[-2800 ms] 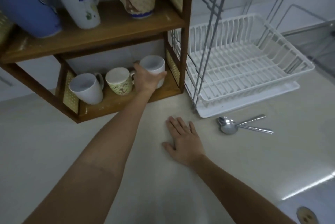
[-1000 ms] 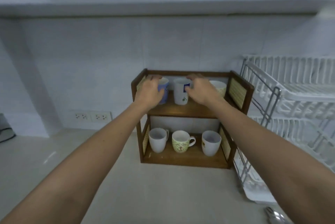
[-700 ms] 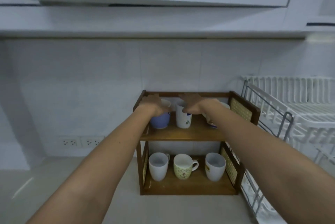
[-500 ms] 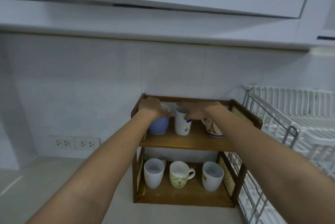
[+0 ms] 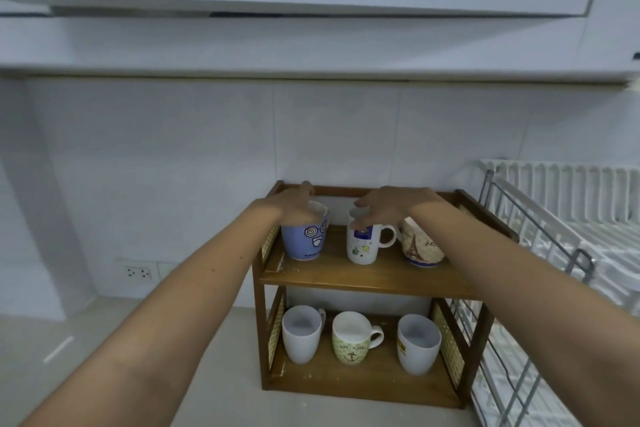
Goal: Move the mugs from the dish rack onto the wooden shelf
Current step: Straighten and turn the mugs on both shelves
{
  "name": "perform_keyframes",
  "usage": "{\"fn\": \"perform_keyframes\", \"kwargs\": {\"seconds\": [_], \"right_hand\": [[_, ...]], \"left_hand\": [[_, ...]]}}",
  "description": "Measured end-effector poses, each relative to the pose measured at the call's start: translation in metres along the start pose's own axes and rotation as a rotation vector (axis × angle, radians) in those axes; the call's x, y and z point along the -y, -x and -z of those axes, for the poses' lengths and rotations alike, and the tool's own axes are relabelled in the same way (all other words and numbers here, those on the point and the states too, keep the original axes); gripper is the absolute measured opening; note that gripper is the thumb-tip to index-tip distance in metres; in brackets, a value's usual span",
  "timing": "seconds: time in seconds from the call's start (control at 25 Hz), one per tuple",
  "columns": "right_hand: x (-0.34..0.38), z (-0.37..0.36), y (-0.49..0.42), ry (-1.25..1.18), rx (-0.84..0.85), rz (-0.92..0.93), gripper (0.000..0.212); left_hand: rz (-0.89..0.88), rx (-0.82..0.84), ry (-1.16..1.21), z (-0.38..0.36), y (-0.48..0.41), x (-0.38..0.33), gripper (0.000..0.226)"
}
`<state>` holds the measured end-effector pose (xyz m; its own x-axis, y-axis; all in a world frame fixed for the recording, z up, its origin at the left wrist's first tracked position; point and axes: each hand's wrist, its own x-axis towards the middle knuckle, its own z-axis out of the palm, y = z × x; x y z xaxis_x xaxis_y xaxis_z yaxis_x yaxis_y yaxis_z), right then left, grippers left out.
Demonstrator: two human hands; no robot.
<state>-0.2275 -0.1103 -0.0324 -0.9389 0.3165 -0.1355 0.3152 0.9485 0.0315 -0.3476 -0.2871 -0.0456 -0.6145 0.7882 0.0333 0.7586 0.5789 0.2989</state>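
Topping glossy round mugs (image 5: 304, 236), hands (image 5: 388, 207) curl.

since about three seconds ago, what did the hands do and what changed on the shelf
The left hand let go of the white mug on the lower level and now rests on the blue mug above. The right hand left the counter and sits over the tall white mug. All six mugs kept their places on the wooden shelf.

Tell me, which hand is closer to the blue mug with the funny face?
Left. The left hand rests on the rim of the blue mug; the right hand is off to its right, over the white mug.
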Motion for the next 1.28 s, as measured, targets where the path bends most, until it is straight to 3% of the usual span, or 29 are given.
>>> {"fn": "perform_keyframes", "kwargs": {"seconds": [0.08,0.2,0.52,0.64,0.72,0.92,1.08,1.16,1.28], "right_hand": [[-0.005,0.003,0.0,-0.012,0.033,0.024,0.083],[-0.008,0.002,-0.001,-0.007,0.026,0.067,0.078],[-0.007,0.006,-0.005,0.008,0.052,0.107,0.074],[-0.005,0.009,-0.005,-0.075,0.09,0.101,0.073],[-0.004,0.011,-0.005,-0.147,0.128,0.093,0.074],[-0.005,0.002,-0.007,-0.168,0.147,0.082,0.076],[-0.029,0.01,0.012,-0.185,0.009,0.036,0.077],[-0.047,0.021,0.021,-0.129,0.095,-0.044,0.074],[-0.059,0.019,0.034,0.048,0.335,-0.146,0.074]], "left_hand": [[0.033,-0.093,-0.098,-0.003,-0.006,-0.003,0.067],[0.045,-0.043,-0.267,-0.001,-0.014,-0.008,0.068],[-0.034,0.112,-0.068,0.006,-0.008,0.006,0.07],[-0.007,-0.006,-0.029,-0.005,-0.008,0.004,0.079],[-0.024,-0.064,-0.11,-0.007,-0.011,0.002,0.065],[-0.013,0.023,0.02,-0.011,-0.012,-0.001,0.054],[-0.039,-0.049,-0.074,-0.015,-0.01,-0.012,0.062],[-0.145,-0.093,-0.053,-0.014,-0.013,-0.025,0.073],[-0.21,0.011,-0.104,-0.026,-0.021,-0.054,0.089]]}}
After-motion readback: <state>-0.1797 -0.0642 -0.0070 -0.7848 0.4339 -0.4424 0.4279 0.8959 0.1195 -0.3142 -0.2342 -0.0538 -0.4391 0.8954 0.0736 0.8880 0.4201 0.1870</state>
